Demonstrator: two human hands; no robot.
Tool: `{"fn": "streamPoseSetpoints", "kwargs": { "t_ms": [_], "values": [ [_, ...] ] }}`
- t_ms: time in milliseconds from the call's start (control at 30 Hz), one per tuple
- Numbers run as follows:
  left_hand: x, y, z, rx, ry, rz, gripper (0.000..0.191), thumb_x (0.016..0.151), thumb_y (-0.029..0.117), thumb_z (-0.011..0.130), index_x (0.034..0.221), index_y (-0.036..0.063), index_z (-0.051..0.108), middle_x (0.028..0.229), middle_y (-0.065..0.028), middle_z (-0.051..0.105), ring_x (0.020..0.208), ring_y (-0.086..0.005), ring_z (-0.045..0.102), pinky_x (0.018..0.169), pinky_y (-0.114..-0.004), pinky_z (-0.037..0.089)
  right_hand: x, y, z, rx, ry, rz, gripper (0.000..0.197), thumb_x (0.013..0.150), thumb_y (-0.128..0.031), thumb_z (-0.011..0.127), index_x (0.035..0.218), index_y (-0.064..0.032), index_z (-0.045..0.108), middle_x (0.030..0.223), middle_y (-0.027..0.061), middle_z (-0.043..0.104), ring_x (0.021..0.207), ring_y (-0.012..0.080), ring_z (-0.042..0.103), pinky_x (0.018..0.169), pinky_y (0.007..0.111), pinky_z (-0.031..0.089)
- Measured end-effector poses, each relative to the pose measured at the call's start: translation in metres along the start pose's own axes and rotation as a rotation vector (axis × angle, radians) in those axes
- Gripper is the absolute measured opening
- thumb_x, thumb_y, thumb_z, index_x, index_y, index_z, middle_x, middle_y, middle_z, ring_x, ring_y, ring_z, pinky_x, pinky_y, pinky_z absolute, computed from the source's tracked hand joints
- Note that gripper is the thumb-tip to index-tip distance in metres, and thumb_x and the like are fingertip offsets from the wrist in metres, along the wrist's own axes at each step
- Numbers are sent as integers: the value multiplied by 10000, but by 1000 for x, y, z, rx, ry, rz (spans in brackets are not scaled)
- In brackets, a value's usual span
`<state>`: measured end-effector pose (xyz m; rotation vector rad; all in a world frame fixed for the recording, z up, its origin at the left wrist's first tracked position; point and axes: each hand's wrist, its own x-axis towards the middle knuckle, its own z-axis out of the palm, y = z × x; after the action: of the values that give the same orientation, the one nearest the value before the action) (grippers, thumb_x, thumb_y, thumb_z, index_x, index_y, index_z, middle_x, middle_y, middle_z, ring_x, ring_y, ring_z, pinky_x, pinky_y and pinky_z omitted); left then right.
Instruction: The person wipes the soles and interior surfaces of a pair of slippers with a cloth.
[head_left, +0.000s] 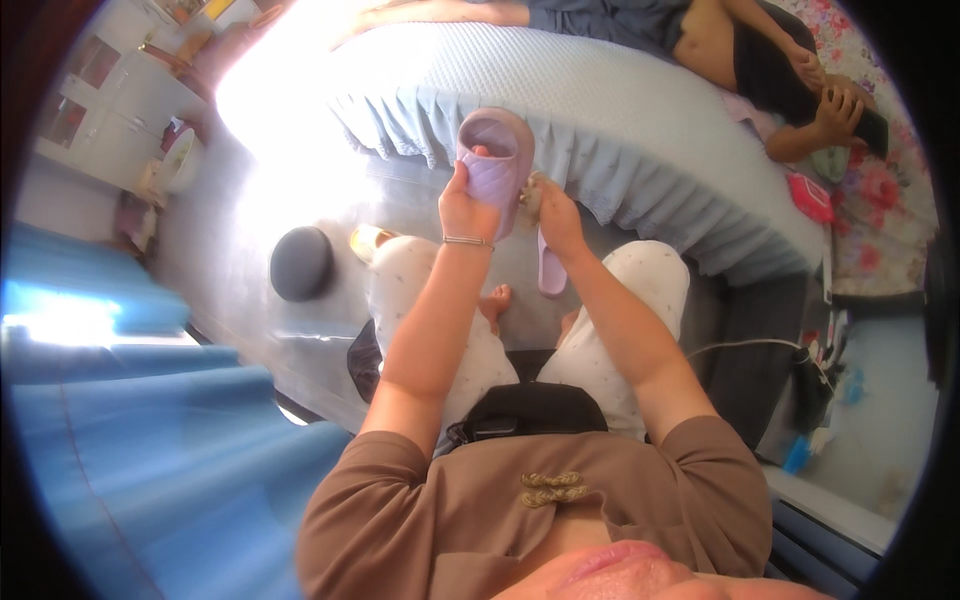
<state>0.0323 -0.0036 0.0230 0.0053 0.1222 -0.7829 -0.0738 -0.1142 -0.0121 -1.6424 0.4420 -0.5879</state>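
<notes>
My left hand (470, 204) grips a lilac slide slipper (499, 169) by its quilted strap, the thumb outside and a fingertip showing in the foot opening. Close to the slipper's right side, my right hand (556, 214) holds a small beige, crumpled thing (531, 199), perhaps a cloth; its kind is not clear. Below my right hand a second lilac slipper (552, 268) lies on the grey floor, partly hidden by the hand. My bare feet are partly seen between my knees.
A bed with a pale quilted cover (480, 64) and ruffled skirt stands in front; another person (637, 30) lies on it. On the floor at left are a dark round stool (301, 264) and a yellowish slipper (369, 241). A blue curtain (150, 435) hangs at lower left. A cable (742, 342) runs at right.
</notes>
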Motion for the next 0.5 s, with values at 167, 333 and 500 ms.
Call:
{"fn": "streamPoseSetpoints", "kwargs": {
  "t_ms": [167,333,500],
  "values": [
    [-15,-3,4,95,88,-17,349,1033,246,385,1248,-5,497,1173,-127,596,1129,-330,553,1030,-545,415,19,-42,-1,508,158,-107,415,1052,-199,356,1390,30,429,1363,128,526,1235,215,514,1038,314,400],
    [-12,-21,-17,62,108,-145,344,1033,248,378,1272,21,476,1171,-130,595,1103,-331,563,1015,-545,427,12,-61,9,-62,160,-391,424,1030,-114,366,1435,11,383,1515,174,351,1393,275,350,1132,373,302],
    [-12,-26,-16,-20,119,-86,299,1028,199,385,1246,21,486,1143,-120,623,1089,-306,582,1037,-473,435,6,-36,10,-293,194,-607,509,949,27,395,1456,-15,370,1547,217,270,1418,357,302,1138,368,294]
  ]
}}
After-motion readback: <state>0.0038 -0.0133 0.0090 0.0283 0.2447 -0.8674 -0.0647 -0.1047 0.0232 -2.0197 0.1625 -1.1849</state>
